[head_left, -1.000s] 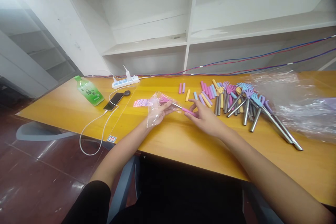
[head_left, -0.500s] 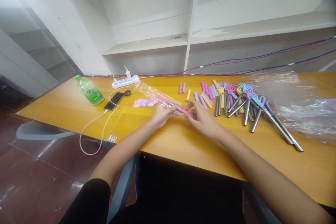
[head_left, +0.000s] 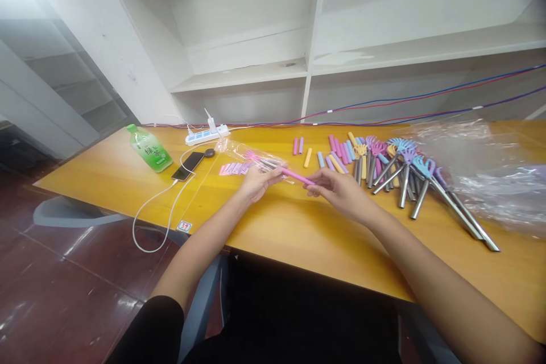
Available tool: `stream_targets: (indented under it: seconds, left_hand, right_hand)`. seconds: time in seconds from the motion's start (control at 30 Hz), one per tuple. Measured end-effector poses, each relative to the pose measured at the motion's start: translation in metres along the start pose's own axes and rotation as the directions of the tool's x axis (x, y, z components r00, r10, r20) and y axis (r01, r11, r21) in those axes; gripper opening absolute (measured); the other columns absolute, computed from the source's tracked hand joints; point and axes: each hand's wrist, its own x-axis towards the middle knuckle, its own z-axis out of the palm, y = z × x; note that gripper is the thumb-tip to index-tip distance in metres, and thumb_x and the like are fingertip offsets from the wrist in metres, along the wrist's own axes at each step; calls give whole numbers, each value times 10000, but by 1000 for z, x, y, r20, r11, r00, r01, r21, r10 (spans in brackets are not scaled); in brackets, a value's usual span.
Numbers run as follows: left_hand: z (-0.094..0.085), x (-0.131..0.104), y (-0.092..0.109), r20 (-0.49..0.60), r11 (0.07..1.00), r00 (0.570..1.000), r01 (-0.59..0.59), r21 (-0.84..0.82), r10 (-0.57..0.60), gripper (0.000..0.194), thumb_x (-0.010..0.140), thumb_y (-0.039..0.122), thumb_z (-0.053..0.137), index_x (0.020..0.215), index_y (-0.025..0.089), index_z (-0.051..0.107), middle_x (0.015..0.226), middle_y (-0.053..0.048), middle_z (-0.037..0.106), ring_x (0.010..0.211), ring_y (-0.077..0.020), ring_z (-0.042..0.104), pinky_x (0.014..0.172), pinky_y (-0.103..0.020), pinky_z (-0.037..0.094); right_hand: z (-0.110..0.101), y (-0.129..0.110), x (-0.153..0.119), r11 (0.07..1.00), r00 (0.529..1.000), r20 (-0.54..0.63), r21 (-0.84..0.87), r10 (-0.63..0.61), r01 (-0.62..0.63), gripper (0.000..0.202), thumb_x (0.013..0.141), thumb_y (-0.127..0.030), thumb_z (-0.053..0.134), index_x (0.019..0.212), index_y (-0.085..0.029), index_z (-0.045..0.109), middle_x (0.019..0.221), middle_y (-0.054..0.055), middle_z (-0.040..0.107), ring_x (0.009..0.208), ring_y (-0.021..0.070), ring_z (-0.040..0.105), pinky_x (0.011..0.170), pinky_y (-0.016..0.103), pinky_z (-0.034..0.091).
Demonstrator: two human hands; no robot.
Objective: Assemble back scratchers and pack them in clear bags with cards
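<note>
My left hand (head_left: 257, 183) is closed on a clear plastic bag (head_left: 234, 151) around a metal rod with a pink claw-shaped head (head_left: 252, 156). From the bag's open end a pink handle (head_left: 298, 176) sticks out to the right. The fingers of my right hand (head_left: 328, 183) pinch the far end of that handle. Small pink and purple packets (head_left: 234, 169) lie beside my left hand. Behind and right of my right hand are loose coloured tubes (head_left: 307, 157) and a pile of metal rods with coloured claw heads (head_left: 422, 167).
A green bottle (head_left: 150, 149), a phone (head_left: 187, 166) with a white cable (head_left: 136, 222) and a power strip (head_left: 207, 135) are on the left. Plastic bags (head_left: 490, 170) cover the right side. White shelves (head_left: 247, 75) stand behind the table.
My right hand has moved right and slightly down, still at the pink handle, and more of the handle shows outside the bag. My left hand has shifted slightly left.
</note>
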Motion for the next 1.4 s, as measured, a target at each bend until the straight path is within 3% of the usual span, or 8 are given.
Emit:
stream_targets:
  seconds: [0.13,0.3,0.53,0.67,0.9,1.1,1.4]
  left_hand:
    - [6,-5,-5,71,996,995,72,54,-76,429,661,297,964,986,101,763,1021,-111,771,956,-222,745,985,-416,565]
    - [15,-11,-12,163,986,974,145,84,-157,521,631,353,975,1016,82,752,987,-114,773,957,-233,744,997,-443,554]
    - [12,-10,-18,185,979,968,145,140,-170,454,668,358,951,986,83,780,967,-123,782,933,-216,739,968,-403,558]
    - [11,-10,-16,188,979,966,151,138,-176,454,687,379,942,986,77,780,981,-137,782,944,-228,742,969,-410,565]
    - [16,-13,-16,197,976,959,179,124,-201,460,687,421,941,936,76,765,935,-121,775,889,-212,744,937,-416,585]
    - [19,-18,-21,292,960,916,244,139,-275,477,719,382,932,1029,65,757,1005,-154,773,924,-249,763,937,-446,592]
    - [18,-15,-19,257,972,937,218,92,-235,498,752,519,881,904,72,724,879,-112,747,820,-229,756,856,-425,609]
  right_hand:
    - [1,0,1,995,998,-41,-89,-44,41,449,893,-669,660,919,-221,662,809,59,762,741,210,717,712,330,546]
    - [4,5,3,952,968,-126,-247,-216,180,472,903,-680,655,819,-220,714,722,43,691,628,174,601,602,311,460]
    - [3,8,5,898,922,-78,-271,-378,346,245,998,-464,627,1004,-280,789,941,59,714,784,188,649,695,328,508]
    - [4,11,5,863,898,-23,-290,-439,414,212,1004,-415,625,1072,-293,784,978,59,706,694,163,619,665,327,513]
    - [5,15,3,798,879,-16,-426,-477,425,195,1014,-407,616,1081,-277,745,1002,60,683,688,151,594,661,311,479]
    - [8,15,1,776,891,-42,-510,-452,370,209,1021,-416,602,972,-240,702,959,48,670,669,140,575,624,295,437]
    - [11,14,2,815,895,-18,-422,-446,397,201,1011,-428,618,1016,-246,704,967,54,643,715,157,580,662,312,467]
